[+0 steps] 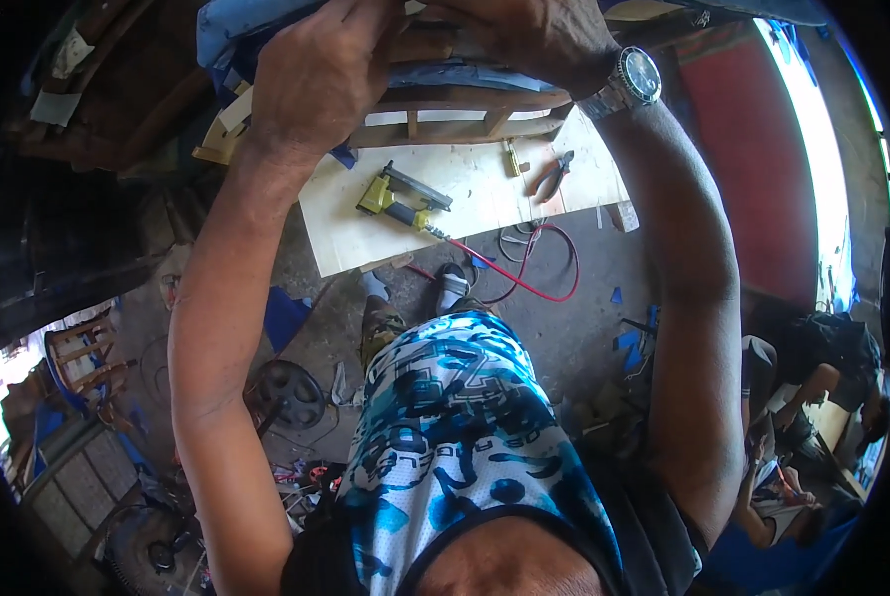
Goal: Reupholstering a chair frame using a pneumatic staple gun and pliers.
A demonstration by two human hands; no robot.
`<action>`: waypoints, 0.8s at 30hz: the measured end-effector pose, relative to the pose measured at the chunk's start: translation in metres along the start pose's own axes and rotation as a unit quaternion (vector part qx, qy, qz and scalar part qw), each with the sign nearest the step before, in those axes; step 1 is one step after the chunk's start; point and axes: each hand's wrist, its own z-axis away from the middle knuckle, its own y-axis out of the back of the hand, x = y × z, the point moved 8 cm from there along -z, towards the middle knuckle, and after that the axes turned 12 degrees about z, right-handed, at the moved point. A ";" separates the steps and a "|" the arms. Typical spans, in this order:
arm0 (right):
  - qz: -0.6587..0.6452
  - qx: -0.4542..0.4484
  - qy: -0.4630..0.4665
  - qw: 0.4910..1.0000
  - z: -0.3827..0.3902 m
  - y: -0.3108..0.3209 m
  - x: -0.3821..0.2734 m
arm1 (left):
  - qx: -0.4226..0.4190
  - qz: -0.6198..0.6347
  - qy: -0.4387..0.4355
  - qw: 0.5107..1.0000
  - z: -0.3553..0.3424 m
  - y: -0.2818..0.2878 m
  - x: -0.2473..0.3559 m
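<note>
At top centre, I had left hand (323,74) and right hand (539,40) by blue cloth (228,38); each grip's closure and hold, I couldn't tell

Pale board (485,189) | on top: yellow-green stapler (401,207); pliers (556,180); small brass-coloured piece (513,159)

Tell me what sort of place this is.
Probably a furniture or upholstery workshop: there's a wooden frame, a staple gun with a red hose, and blue scraps on the floor.
</note>
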 end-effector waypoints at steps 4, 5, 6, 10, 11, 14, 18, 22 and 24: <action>0.005 -0.043 -0.003 0.999 -0.002 0.000 0.000 | 0.017 -0.001 -0.018 1.000 0.000 0.002 0.001; 0.007 -0.043 -0.002 0.999 -0.003 0.001 -0.001 | 0.017 0.000 -0.019 1.000 0.001 0.002 0.001; 0.008 -0.043 -0.003 0.999 -0.003 0.001 -0.001 | 0.019 0.003 -0.022 1.000 0.001 0.002 0.000; 0.014 -0.074 -0.005 0.997 -0.010 0.000 -0.006 | -0.004 -0.019 -0.052 0.998 0.003 0.001 -0.001; 0.031 -0.100 -0.001 0.994 -0.012 -0.002 -0.008 | -0.005 -0.020 -0.052 0.998 0.002 0.003 -0.002; -0.016 -0.017 0.007 1.000 -0.009 0.003 -0.005 | -0.051 -0.046 -0.060 0.996 -0.007 0.007 -0.005; -0.046 -0.030 -0.008 0.998 -0.006 0.001 0.001 | -0.075 0.013 -0.046 0.996 -0.003 0.023 -0.005; 0.047 -0.040 0.003 0.998 -0.010 0.001 -0.014 | -0.029 -0.023 -0.049 0.998 0.014 0.040 -0.010; 0.045 -0.039 -0.004 0.998 -0.015 -0.003 -0.020 | -0.036 -0.045 -0.047 0.997 0.014 0.041 -0.010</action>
